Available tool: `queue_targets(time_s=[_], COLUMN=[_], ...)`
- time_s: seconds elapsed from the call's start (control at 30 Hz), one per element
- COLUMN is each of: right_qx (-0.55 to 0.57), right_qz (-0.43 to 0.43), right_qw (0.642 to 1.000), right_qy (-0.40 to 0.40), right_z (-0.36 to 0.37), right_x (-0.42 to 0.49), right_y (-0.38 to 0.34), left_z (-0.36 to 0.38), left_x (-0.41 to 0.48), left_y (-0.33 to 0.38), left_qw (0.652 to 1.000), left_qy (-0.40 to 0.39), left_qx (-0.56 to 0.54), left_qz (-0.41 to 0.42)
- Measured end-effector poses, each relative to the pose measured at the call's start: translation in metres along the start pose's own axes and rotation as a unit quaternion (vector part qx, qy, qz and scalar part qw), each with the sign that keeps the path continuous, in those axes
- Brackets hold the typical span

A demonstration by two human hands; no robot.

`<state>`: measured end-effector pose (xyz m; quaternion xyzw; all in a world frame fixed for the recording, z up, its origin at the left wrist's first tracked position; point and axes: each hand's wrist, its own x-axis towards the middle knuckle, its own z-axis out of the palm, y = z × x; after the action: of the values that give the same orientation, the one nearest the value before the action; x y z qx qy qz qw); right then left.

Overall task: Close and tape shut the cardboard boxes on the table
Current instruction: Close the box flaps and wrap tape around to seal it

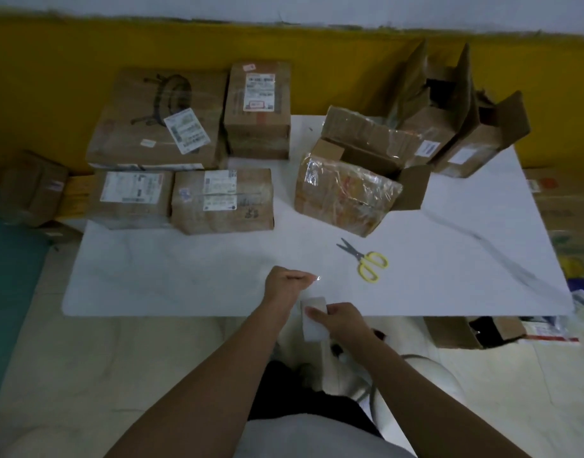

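I see both hands low at the near edge of the white surface point(184, 276). The right hand point(341, 322) holds the roll of tape point(313, 317), with fingers and thumb curled around it. The left hand point(284, 285) is just above it and pinches the free end point(317, 278) of the tape, a little away from the roll. The strip between them is clear and I can hardly see it. The closest box that is not closed is the open box point(346, 196), wrapped in shiny plastic. It lies ahead and to the right of the hands, well apart from them. One flap stands up at its far left corner and one hangs out at its right side. Its open top seems to run from left to right, a little slanted, so I judge that a strip must go along this line once the flaps are folded down. The right hand is the nearer one to it, but this hand is busy with the roll. The scissors point(366, 261) with yellow handles lie flat between the hands and this box, also on the right side, blades pointing away to the left. Two taller boxes point(449, 133) stand open behind, at the far right corner. The closed boxes point(222, 200) on the left look already taped.
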<state>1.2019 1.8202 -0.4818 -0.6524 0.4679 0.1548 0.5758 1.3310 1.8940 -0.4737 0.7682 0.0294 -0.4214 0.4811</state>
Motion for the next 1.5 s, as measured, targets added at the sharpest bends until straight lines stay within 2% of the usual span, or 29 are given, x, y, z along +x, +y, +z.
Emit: queue_targets(time_s=[0.07, 0.23, 0.37, 0.5, 0.6, 0.7, 0.73, 0.8, 0.87, 1.03, 1.17, 1.27, 1.4, 1.47, 1.5], right_qx=[0.016, 0.155, 0.130, 0.108, 0.044, -0.102, -0.188, -0.369, -0.451, -0.500, -0.486, -0.434, -0.453, -0.435, -0.416], right_qz=[0.041, 0.120, 0.152, 0.143, 0.123, 0.066, 0.035, -0.038, -0.080, -0.089, -0.067, -0.059, -0.139, -0.213, -0.257], right_qw=[0.999, 0.980, 0.980, 0.984, 0.991, 0.992, 0.980, 0.924, 0.885, 0.861, 0.871, 0.898, 0.870, 0.843, 0.825], right_qy=[-0.015, -0.020, -0.005, 0.005, 0.009, 0.041, 0.060, 0.092, 0.088, -0.016, -0.015, 0.030, 0.138, 0.234, 0.285], right_z=[0.000, 0.016, 0.029, 0.039, 0.039, 0.033, 0.028, 0.014, 0.005, -0.009, -0.020, -0.022, -0.027, -0.038, -0.046], right_x=[0.004, 0.018, 0.047, 0.067, 0.073, 0.065, 0.060, 0.050, 0.054, 0.086, 0.106, 0.108, 0.083, 0.064, 0.054], right_y=[0.012, 0.044, 0.048, 0.062, 0.068, 0.060, 0.054, 0.036, 0.021, -0.002, -0.006, -0.005, -0.027, -0.041, -0.051], left_z=[0.005, 0.016, 0.021, 0.032, 0.038, 0.040, 0.039, 0.035, 0.031, 0.022, 0.014, 0.011, 0.006, 0.006, 0.008], left_x=[0.000, 0.013, 0.046, 0.054, 0.047, 0.044, 0.045, 0.051, 0.059, 0.069, 0.077, 0.077, 0.080, 0.073, 0.065], left_y=[-0.020, -0.053, -0.080, -0.086, -0.087, -0.089, -0.088, -0.082, -0.069, -0.049, -0.048, -0.040, -0.006, 0.025, 0.044], left_qw=[1.000, 0.996, 0.983, 0.950, 0.937, 0.934, 0.935, 0.944, 0.949, 0.940, 0.920, 0.909, 0.875, 0.882, 0.898], left_qy=[0.000, 0.019, 0.083, 0.125, 0.164, 0.186, 0.186, 0.176, 0.160, 0.136, 0.102, 0.079, 0.028, -0.038, -0.071], left_qx=[0.002, 0.039, 0.142, 0.271, 0.289, 0.277, 0.276, 0.267, 0.269, 0.312, 0.378, 0.409, 0.483, 0.470, 0.433], left_qz=[0.013, 0.073, 0.087, 0.092, 0.111, 0.129, 0.123, 0.085, 0.045, 0.021, 0.026, 0.023, 0.004, 0.020, 0.029])
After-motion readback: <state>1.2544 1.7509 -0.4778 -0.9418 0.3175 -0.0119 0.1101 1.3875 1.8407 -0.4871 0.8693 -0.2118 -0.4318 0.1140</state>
